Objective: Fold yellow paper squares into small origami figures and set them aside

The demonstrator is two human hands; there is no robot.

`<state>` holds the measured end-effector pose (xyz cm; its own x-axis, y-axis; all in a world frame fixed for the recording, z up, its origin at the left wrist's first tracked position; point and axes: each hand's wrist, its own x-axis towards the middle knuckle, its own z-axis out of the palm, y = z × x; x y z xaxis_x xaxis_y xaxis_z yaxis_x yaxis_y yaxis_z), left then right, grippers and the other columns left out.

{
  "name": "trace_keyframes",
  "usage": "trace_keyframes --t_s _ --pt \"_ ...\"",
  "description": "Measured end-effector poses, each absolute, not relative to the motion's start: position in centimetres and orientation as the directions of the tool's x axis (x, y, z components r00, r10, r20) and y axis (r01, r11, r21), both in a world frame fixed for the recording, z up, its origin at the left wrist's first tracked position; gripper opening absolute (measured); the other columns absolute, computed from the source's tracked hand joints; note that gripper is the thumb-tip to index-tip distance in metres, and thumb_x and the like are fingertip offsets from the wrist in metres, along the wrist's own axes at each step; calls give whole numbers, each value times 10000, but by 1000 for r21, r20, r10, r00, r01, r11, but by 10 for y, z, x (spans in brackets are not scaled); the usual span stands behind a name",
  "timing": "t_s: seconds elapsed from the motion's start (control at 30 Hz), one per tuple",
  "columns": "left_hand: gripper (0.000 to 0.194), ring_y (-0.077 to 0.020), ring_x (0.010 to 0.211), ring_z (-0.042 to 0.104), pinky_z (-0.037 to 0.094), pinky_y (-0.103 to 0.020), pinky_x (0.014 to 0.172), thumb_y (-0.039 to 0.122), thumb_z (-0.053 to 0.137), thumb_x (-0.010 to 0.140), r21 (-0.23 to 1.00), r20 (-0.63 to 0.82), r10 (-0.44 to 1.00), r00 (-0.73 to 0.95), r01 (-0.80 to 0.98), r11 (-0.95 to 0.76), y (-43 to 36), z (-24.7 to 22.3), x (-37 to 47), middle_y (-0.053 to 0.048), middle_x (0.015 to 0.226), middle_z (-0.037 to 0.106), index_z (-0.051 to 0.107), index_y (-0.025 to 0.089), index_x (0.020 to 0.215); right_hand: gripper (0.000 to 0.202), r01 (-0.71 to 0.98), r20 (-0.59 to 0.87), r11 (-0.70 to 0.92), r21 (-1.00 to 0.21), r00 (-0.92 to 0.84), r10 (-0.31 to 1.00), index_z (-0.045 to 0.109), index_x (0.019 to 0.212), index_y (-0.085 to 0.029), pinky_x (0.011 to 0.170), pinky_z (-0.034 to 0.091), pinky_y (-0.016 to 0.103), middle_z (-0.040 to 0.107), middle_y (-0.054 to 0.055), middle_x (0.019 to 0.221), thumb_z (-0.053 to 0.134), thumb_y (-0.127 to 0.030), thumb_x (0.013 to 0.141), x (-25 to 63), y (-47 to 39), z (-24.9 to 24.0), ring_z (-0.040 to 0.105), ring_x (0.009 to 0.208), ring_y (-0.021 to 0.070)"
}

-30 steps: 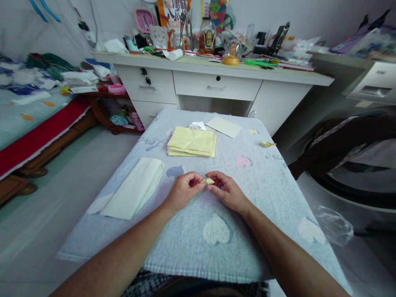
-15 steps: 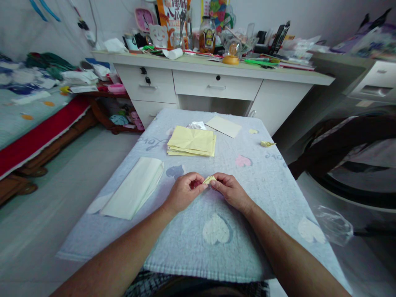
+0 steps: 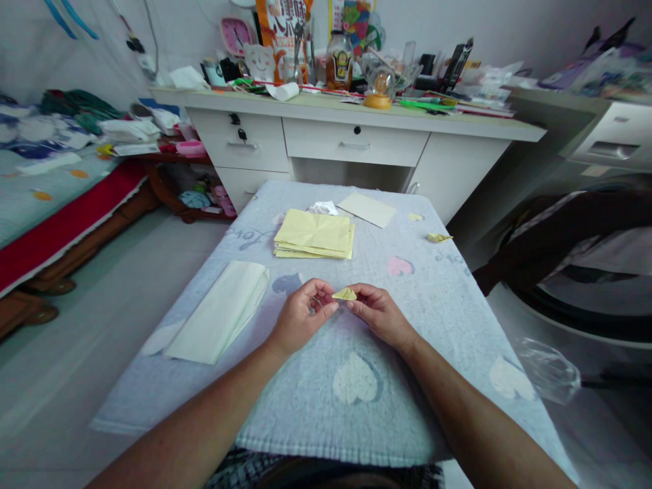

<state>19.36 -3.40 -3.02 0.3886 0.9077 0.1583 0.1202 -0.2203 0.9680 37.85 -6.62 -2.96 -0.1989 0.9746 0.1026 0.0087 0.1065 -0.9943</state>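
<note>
A small yellow folded paper piece (image 3: 345, 294) is pinched at its right side by my right hand (image 3: 377, 309), between thumb and fingers. My left hand (image 3: 305, 312) is at the left tip of the piece, its fingers curled and the thumb apart from them. Whether the left fingertips touch the paper is hard to see. Beyond my hands lies a stack of yellow paper sheets (image 3: 316, 231) with crease lines on the top one. Another small folded yellow paper piece (image 3: 439, 238) rests near the table's right edge.
Pale folded paper (image 3: 221, 312) lies on the left of the cloth-covered table (image 3: 407, 401). A flat cream card (image 3: 367, 208) and crumpled white paper (image 3: 324, 208) are behind the stack. A cluttered white desk (image 3: 356, 142) stands beyond, a washing machine (image 3: 606, 156) at right.
The left fingers have loosened around the folded piece and the thumb has come apart from them. The piece now shows as a flatter triangle in my right hand.
</note>
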Motion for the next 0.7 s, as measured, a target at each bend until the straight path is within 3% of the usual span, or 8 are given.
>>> trace_keyframes --t_s 0.13,0.33,0.7 --pt "158 -119 699 530 408 -224 649 302 633 794 994 79 908 411 38 -103 -31 -29 192 3 747 583 603 156 845 187 258 258 280 -924 -119 959 675 996 -212 707 431 264 617 29 837 616 -328 862 379 -66 -31 555 743 140" --pt "134 -80 573 434 332 -202 551 266 645 760 999 -21 913 407 -35 38 -30 -26 194 39 631 519 593 143 772 202 516 430 455 -726 -177 886 672 1052 -224 684 429 268 591 35 798 557 -193 889 379 -69 -29 548 735 147" --pt "102 -68 523 441 317 -203 495 220 633 743 974 -112 895 432 -130 185 -26 -33 191 22 655 577 582 147 793 240 769 545 530 -359 -288 787 635 1126 -192 698 403 307 601 66 829 502 -214 927 375 -72 -30 512 772 180"
